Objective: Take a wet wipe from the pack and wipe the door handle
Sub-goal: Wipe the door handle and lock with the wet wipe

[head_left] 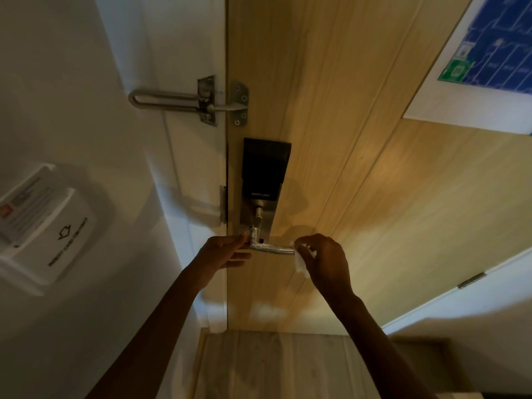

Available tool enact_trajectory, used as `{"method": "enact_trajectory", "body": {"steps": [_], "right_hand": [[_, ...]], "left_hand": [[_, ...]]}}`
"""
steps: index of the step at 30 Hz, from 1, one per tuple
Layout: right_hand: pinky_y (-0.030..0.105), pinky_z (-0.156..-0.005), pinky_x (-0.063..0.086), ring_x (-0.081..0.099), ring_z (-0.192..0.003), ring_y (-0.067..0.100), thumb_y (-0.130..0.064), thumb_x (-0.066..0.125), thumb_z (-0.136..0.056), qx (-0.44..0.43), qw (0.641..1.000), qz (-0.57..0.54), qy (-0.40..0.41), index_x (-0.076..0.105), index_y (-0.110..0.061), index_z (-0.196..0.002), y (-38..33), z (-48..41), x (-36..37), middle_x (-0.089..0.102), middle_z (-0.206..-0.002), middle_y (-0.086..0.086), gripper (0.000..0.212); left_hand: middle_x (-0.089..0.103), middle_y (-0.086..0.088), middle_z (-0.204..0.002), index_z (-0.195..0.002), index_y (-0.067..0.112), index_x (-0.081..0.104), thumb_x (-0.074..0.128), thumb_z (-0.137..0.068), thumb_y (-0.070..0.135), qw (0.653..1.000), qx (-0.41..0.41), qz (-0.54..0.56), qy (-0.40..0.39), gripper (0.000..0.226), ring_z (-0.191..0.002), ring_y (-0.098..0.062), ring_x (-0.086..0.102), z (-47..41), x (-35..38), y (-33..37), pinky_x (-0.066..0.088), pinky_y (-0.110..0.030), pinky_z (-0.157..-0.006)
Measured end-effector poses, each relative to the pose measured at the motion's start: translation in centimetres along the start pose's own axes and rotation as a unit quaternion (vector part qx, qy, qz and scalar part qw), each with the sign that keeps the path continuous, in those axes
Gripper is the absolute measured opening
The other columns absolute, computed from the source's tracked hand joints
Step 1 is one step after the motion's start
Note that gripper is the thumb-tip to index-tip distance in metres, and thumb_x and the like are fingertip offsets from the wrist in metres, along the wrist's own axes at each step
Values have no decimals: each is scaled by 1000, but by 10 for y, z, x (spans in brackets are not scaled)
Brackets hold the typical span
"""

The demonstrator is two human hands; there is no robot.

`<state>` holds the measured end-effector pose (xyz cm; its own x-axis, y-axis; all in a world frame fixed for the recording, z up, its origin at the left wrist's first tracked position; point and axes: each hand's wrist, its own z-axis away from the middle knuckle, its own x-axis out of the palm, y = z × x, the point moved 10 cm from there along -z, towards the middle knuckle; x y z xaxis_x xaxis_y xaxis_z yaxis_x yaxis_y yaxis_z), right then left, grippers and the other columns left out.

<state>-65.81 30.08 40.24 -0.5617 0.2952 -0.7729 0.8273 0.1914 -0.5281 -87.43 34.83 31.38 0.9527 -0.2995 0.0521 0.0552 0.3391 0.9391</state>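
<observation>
A chrome lever door handle (272, 249) juts out below a black smart lock (263, 171) on a light wooden door (359, 168). My right hand (325, 260) is closed on a white wet wipe (300, 262) and presses it against the free end of the lever. My left hand (227, 251) reaches to the lever's pivot end, thumb and forefinger touching the bend, the other fingers spread below it. The wipe pack is out of sight.
A metal swing-bar door guard (187, 103) bridges the white door frame and the door above the lock. A white key-card holder (49, 226) hangs on the left wall. A blue evacuation plan (489, 44) is fixed to the door at the upper right.
</observation>
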Motion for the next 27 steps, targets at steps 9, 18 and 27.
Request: {"method": "enact_trajectory", "body": {"steps": [9,18,27], "right_hand": [[29,-76,45,56,-91,15,-22,59,-91,-88,970,90,-206,66,-15,-109,-6,-7,29,66,-101,1,20],[14,-65,48,61,-69,-3,-20,56,-95,20,933,-131,-335,69,-10,-92,22,-17,55,66,-82,-2,16],[13,-60,51,68,-72,0,-14,64,-90,177,935,-297,83,72,-19,-98,39,33,12,71,-78,-10,12]], "left_hand": [[74,-5,-117,-122,11,68,57,-94,44,1000,4,-11,-4,45,-100,-19,75,1,1,1,61,-29,-81],[74,-3,-118,-124,12,67,57,-91,48,1000,-9,25,-7,49,-102,-20,74,6,4,-1,59,-26,-77],[74,-3,-118,-123,14,66,57,-81,55,999,-16,39,-4,59,-102,-21,74,9,5,-1,59,-27,-78]]}}
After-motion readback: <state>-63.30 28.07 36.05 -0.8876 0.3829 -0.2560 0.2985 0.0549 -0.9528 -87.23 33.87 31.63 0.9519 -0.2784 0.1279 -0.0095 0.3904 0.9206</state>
